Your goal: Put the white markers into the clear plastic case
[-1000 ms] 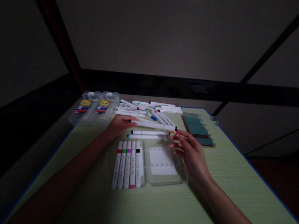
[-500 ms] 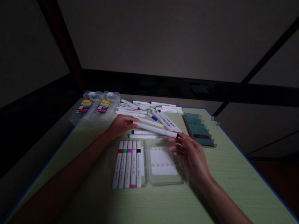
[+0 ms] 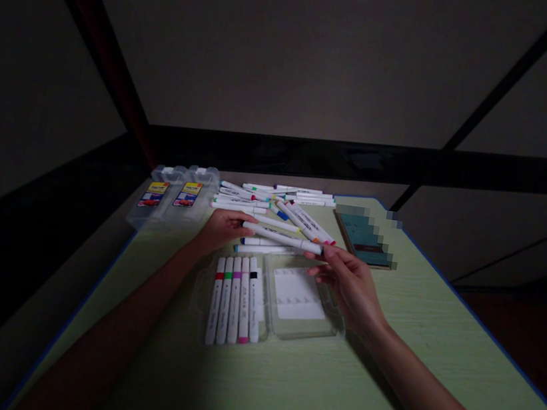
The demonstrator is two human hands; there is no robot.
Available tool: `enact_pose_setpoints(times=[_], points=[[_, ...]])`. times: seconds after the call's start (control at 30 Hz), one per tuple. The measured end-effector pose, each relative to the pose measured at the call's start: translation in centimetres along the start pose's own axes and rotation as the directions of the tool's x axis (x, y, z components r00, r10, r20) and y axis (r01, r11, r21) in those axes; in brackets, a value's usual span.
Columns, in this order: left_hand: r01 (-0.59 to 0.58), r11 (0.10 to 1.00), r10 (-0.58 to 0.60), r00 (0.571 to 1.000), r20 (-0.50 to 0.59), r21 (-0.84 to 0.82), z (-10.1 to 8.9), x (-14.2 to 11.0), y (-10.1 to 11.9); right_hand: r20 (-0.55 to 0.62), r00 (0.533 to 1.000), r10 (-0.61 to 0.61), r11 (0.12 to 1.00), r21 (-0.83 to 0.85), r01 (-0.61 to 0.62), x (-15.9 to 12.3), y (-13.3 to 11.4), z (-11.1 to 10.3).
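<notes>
A white marker [image 3: 282, 237] is held crosswise above the table between both my hands. My left hand [image 3: 224, 231] pinches its left end. At the dark right end, the thumb and forefinger of my right hand [image 3: 347, 275] close on it, while the other fingers curl loosely below. Beneath lies an open clear plastic case [image 3: 304, 332]. Several white markers [image 3: 232, 307] with red, green, purple, pink and black bands stand side by side in its left half. The right half holds a white card insert [image 3: 299, 296].
Behind my hands, several loose white markers [image 3: 304, 222] lie in a pile. Two closed clear cases [image 3: 171, 215] with yellow labels sit at the back left. A teal book-like object [image 3: 362, 237], partly blurred, lies at the right. The green table [image 3: 381, 380] has a blue edge.
The right end of the held marker has dipped slightly, together with the fingertips of my right hand. My left hand stays almost in place, and the markers in the case have not moved.
</notes>
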State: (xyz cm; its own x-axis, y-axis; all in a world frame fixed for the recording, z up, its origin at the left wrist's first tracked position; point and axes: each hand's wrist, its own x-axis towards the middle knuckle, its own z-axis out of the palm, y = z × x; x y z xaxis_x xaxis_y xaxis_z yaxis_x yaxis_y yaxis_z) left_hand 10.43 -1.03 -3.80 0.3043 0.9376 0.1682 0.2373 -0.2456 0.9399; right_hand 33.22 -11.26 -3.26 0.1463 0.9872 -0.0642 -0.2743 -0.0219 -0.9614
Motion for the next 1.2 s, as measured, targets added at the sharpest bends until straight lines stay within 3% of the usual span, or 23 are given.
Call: enact_pose_setpoints(times=[0.17,0.5,1.2], points=[[0.017,0.997,-0.017,1.0,0.004,-0.072,0.1,0.1,0.0,0.023,0.999,-0.031,0.999,-0.038,0.031,-0.1,0.1,0.0],[0.02,0.976,-0.015,1.0,0.023,-0.218,0.2,0.4,-0.3,0.176,0.972,-0.157,0.967,-0.171,0.187,-0.8,0.1,0.5],[0.005,0.99,-0.006,1.0,-0.012,-0.14,0.2,0.4,-0.5,0.393,0.904,-0.165,0.866,-0.38,0.324,-2.0,0.6,0.7]])
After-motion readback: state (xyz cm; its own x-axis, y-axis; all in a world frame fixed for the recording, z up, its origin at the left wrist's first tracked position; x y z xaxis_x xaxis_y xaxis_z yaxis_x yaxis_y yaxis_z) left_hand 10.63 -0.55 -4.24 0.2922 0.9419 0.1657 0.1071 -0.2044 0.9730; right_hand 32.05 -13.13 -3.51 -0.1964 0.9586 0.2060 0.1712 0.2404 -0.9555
